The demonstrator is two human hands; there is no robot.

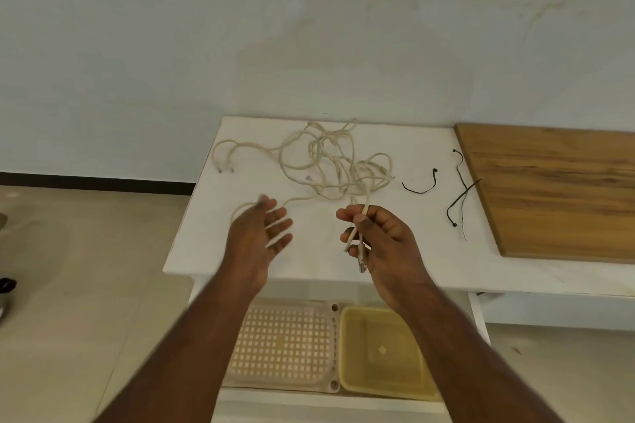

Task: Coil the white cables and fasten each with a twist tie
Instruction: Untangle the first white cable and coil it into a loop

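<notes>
Coiling just begun: our right hand (pixel 374 237) pinches one plug end of the tangled white cables (pixel 330 161) on the table (pixel 192 251), left hand (pixel 264 230) spread (blurred), next to gather a first loop.

Head camera looks down, close over table (pixel 192 251).
</notes>
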